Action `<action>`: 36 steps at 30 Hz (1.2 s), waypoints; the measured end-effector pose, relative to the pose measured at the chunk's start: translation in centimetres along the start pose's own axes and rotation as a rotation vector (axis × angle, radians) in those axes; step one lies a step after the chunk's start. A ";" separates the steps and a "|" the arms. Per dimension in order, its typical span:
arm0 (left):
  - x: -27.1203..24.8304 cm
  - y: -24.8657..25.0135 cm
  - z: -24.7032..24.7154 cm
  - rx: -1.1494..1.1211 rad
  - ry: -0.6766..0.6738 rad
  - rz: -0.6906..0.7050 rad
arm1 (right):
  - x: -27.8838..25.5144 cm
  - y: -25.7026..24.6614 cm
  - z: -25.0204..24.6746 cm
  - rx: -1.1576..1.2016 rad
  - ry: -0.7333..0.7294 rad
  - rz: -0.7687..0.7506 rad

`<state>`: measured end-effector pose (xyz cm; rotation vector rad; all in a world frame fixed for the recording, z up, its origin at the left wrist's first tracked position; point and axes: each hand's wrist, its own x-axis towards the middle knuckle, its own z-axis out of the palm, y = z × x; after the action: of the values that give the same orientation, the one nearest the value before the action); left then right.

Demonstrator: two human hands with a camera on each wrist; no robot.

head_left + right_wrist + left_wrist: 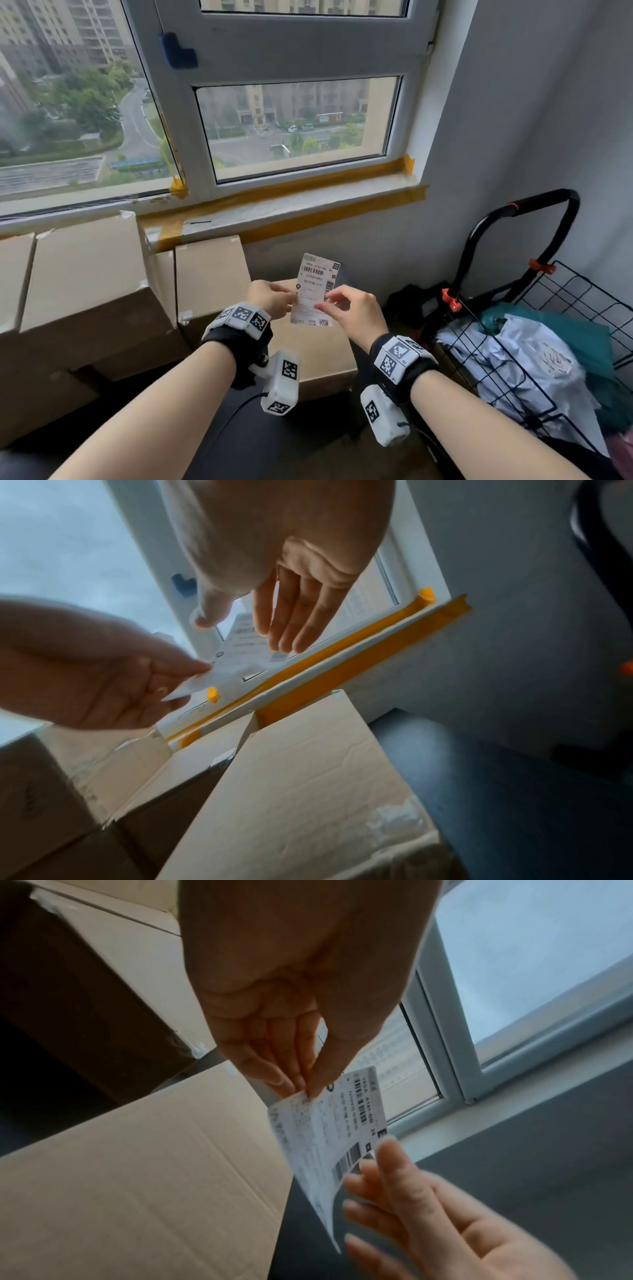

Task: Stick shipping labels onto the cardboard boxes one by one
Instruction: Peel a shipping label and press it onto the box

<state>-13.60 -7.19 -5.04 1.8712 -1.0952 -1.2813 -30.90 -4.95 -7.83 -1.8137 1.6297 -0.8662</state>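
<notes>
The left hand (269,298) pinches the left edge of a white printed shipping label (317,290), held upright in the air above a closed brown cardboard box (318,356) (more boxes stand to its left). The right hand (356,313) touches the label's right edge, fingers loosely extended.
</notes>
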 end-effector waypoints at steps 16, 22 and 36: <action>0.4 -6.1 1.1 -0.211 0.047 -0.183 | 1.7 3.0 4.0 0.241 -0.295 0.410; 0.8 -7.6 2.0 -0.195 0.070 -0.198 | 1.8 3.8 4.5 0.072 -0.273 0.398; 1.2 -7.8 3.0 0.089 0.245 -0.197 | 1.8 3.3 4.2 -0.025 -0.211 0.412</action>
<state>-13.90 -4.67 -13.12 2.1808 -0.8690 -1.0842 -29.69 -7.20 -12.79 -1.4498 1.7886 -0.4561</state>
